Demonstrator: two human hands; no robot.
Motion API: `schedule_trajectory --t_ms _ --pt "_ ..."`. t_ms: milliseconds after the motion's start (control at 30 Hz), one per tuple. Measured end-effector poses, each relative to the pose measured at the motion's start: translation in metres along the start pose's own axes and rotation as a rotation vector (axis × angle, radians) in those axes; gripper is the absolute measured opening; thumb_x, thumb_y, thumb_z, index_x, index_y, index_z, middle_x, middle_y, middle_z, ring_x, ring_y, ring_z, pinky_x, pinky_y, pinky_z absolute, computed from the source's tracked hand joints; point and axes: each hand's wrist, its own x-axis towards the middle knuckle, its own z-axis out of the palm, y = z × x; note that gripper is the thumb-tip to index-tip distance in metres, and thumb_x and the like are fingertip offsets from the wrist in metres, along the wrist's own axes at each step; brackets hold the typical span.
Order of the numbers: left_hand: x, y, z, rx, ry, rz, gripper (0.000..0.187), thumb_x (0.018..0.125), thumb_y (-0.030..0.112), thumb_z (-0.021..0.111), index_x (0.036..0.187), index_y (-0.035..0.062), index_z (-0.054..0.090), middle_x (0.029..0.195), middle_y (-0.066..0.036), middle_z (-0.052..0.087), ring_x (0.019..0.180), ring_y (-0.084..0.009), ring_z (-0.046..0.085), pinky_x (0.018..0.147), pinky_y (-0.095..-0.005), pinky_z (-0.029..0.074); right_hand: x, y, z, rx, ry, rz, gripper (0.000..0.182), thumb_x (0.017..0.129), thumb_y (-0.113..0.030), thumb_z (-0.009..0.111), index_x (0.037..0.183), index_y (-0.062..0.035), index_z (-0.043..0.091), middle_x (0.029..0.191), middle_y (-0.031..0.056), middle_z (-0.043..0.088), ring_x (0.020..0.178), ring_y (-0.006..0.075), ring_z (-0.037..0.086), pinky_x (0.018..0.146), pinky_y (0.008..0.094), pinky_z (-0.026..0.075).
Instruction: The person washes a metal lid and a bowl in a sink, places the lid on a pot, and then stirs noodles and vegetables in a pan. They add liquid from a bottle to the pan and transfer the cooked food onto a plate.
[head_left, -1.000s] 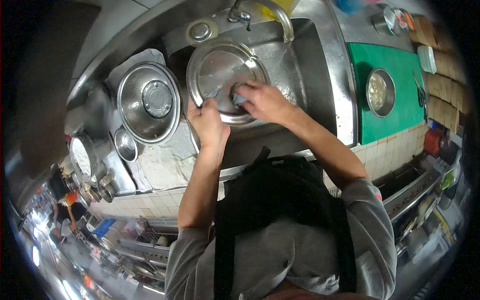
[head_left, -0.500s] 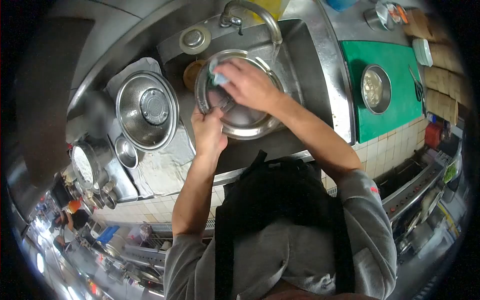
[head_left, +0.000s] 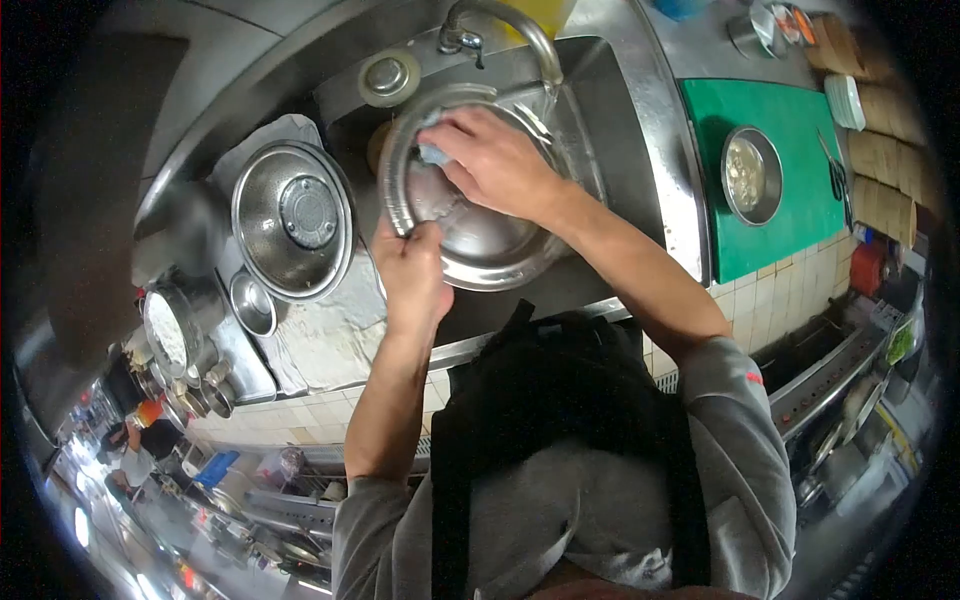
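Observation:
Over the sink I hold a wide, round stainless-steel bowl, wet and shiny, tilted with its inside facing me. My left hand grips its near-left rim, thumb on top and fingers underneath. Inside the bowl, my right hand presses a small pale-blue scrubbing cloth against the upper-left inner wall; most of the cloth is hidden by the fingers. The curved faucet hangs just beyond the bowl's far rim. A brownish round thing is mostly covered by the bowl at the sink's left side.
A sink strainer sits at the back-left corner. Left, stacked metal bowls and a small metal bowl rest on a white cloth. Right, a green cutting board carries a bowl of pale food and scissors.
The bowl has turned and shifted slightly left and toward me. My left hand has moved along with its rim. My right hand stays inside with the cloth, slightly lower.

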Motion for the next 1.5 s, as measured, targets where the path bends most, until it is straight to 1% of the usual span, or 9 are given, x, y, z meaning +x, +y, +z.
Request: schedule_trajectory --t_ms 233,400,467,600,700,867,1067,1167,1500 --pt "0.004 0.005 -0.016 0.055 0.087 0.084 0.041 0.079 -0.014 0.045 0.117 -0.0051 0.059 0.100 -0.004 0.062 0.084 -0.0087 0.054 0.076 -0.0198 0.040 0.004 0.027 -0.017 0.131 0.121 0.152 0.031 0.089 -0.009 0.068 0.119 -0.0055 0.063 0.102 0.0140 0.064 0.079 0.0303 0.064 0.068 0.0349 0.053" --pt "-0.007 0.004 -0.024 0.179 0.001 0.062 0.045 0.079 -0.015 0.044 0.121 -0.0060 0.058 0.105 -0.007 0.064 0.087 -0.0106 0.057 0.080 -0.0200 0.043 0.017 0.020 -0.022 0.090 0.104 0.033 0.032 0.088 -0.008 0.068 0.120 -0.0076 0.064 0.104 0.0146 0.065 0.082 0.0325 0.066 0.070 0.0385 0.053" --pt "-0.013 0.017 -0.019 0.090 0.051 0.124 0.043 0.078 -0.014 0.047 0.119 -0.0072 0.057 0.101 -0.012 0.066 0.093 -0.0181 0.064 0.084 -0.0309 0.052 0.018 0.034 -0.026 0.067 0.115 0.014 0.032 0.088 -0.009 0.068 0.120 -0.0080 0.064 0.106 0.0148 0.065 0.084 0.0334 0.066 0.071 0.0396 0.054" --pt "-0.003 0.005 -0.045 0.042 0.075 0.071 0.041 0.079 -0.013 0.046 0.119 -0.0076 0.056 0.105 -0.014 0.066 0.093 -0.0223 0.066 0.083 -0.0343 0.055 -0.003 0.060 -0.033 -0.015 -0.153 0.155 0.034 0.089 -0.015 0.067 0.121 -0.0057 0.063 0.103 0.0182 0.067 0.086 0.0367 0.067 0.077 0.0410 0.055" --pt "-0.005 -0.006 -0.044 0.048 0.049 0.116 0.042 0.079 -0.012 0.048 0.120 -0.0058 0.056 0.105 -0.013 0.066 0.092 -0.0220 0.066 0.083 -0.0336 0.054 -0.015 0.060 -0.038 0.066 -0.207 0.250 0.032 0.092 -0.017 0.067 0.121 -0.0047 0.063 0.099 0.0147 0.069 0.083 0.0264 0.069 0.073 0.0364 0.056" --pt "-0.008 -0.012 -0.059 -0.003 0.132 0.082 0.032 0.079 -0.010 0.050 0.107 -0.0020 0.062 0.096 -0.008 0.066 0.087 -0.0179 0.063 0.080 -0.0314 0.052 -0.028 0.053 -0.056 0.614 -0.005 0.842 0.031 0.098 -0.023 0.063 0.124 -0.0054 0.063 0.096 0.0016 0.067 0.083 0.0073 0.062 0.062 0.0268 0.054" --pt "-0.009 -0.013 -0.053 -0.019 0.257 0.109 0.027 0.077 -0.009 0.051 0.100 0.0012 0.063 0.093 -0.006 0.065 0.084 -0.0162 0.061 0.079 -0.0303 0.049 -0.053 0.047 -0.039 0.710 0.008 0.782 0.031 0.099 -0.019 0.063 0.126 -0.0042 0.062 0.097 0.0024 0.068 0.081 0.0062 0.061 0.059 0.0240 0.051" --pt "-0.018 0.002 -0.032 -0.003 0.209 0.091 0.032 0.078 -0.010 0.051 0.105 0.0000 0.063 0.097 -0.008 0.065 0.088 -0.0185 0.063 0.081 -0.0324 0.050 -0.064 0.050 -0.022 0.203 0.067 0.344 0.033 0.095 -0.017 0.067 0.124 -0.0034 0.062 0.099 0.0143 0.069 0.081 0.0203 0.067 0.070 0.0310 0.054" --pt "0.011 -0.018 -0.015 -0.027 0.212 0.151 0.045 0.080 -0.009 0.048 0.122 0.0004 0.058 0.106 -0.006 0.064 0.093 -0.0148 0.059 0.084 -0.0283 0.047 -0.098 0.012 -0.016 0.206 -0.356 0.304 0.036 0.087 -0.014 0.069 0.122 -0.0068 0.063 0.107 0.0200 0.066 0.100 0.0381 0.065 0.088 0.0445 0.053"
